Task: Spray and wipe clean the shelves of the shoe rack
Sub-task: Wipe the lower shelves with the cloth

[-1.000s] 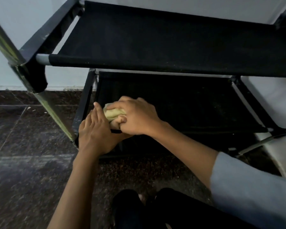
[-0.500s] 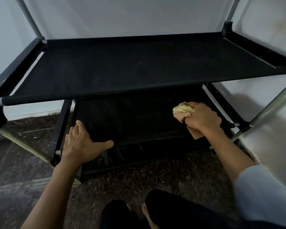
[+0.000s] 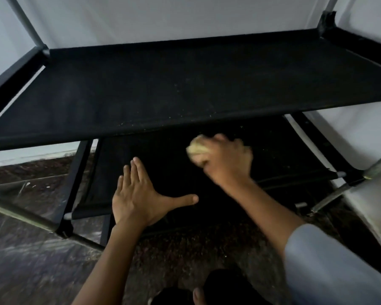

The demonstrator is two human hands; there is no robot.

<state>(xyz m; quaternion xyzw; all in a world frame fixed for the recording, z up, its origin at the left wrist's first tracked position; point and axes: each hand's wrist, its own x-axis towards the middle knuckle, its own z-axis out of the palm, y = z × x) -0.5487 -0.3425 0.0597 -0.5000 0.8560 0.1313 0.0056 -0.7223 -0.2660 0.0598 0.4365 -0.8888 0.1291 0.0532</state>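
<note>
At the far left we are seeing a dark stone-patterned floor [image 3: 31, 256] and the grey metal leg [image 3: 20, 214] of the shoe rack [image 3: 59, 194] slanting across it, with a white wall [image 3: 141, 16] running behind. Our left hand [image 3: 139, 194] is lying flat on the front part of the lower shelf [image 3: 167, 155], fingers straight and together, thumb spread wide to the right, holding nothing. Above it the upper shelf [image 3: 185, 84], a stretched black fabric panel, is spanning the whole view, with pale specks dotting its front edge. Moving right, our right hand [image 3: 227, 159] is reaching under that upper shelf and curling its fingers tightly round a bunched yellowish cloth [image 3: 197, 148], which is sticking out on the hand's left side over the middle of the lower shelf; hand and cloth are blurring, so we cannot tell whether the cloth is touching the fabric. Our right forearm is ending in a pale blue sleeve [image 3: 330, 271] at the lower right. Further right, the rack's black side rail [image 3: 330, 150] and another grey metal leg [image 3: 330, 194] are standing close to a white surface. At the bottom edge we are seeing dark trousers [image 3: 229, 289].
</note>
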